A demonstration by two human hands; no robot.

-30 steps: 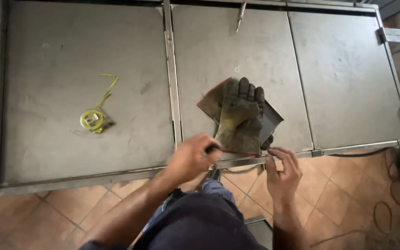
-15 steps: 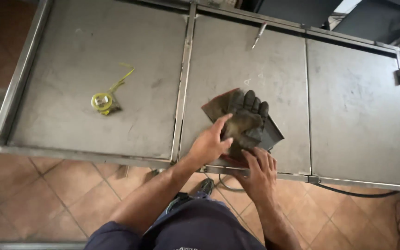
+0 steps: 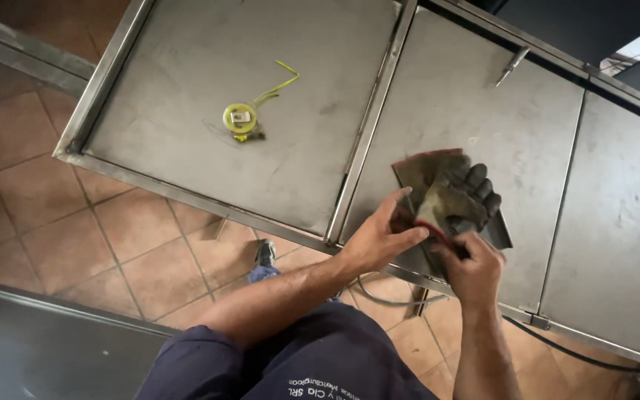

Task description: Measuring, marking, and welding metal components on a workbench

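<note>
step in hand: pick-up of worn work gloves [image 3: 450,196] off the metal surface [image 3: 209,96]. gloves lie stacked at the near edge of the middle panel, just right of the vertical frame bar [image 3: 368,126], finger ends pointing away from the person.

left hand [image 3: 379,237]: grip narrow, thumb and fingers pinching the cuff edge of the top glove, wrist over the surface's near rail. right hand [image 3: 472,267]: grip curled closed on the lower cuff of the same pile, knuckles up. both hands touching the gloves; pile looks partly lifted at the cuff end, though finger ends appear to rest on the surface.

also on the surface, well apart to the left: yellow tape measure [image 3: 241,118] w/ a short length of blade pulled out. a thin metal rod [image 3: 511,67] lies near the far rail. dark cable [image 3: 572,352] runs under the near rail over the tiled floor [image 3: 75,230].

judgement: work is at an early stage, approx. the separating of the pair. next move likely calls for holding one cuff open w/ one hand while the other stays steady; stiff, creased leather may resist opening.
</note>
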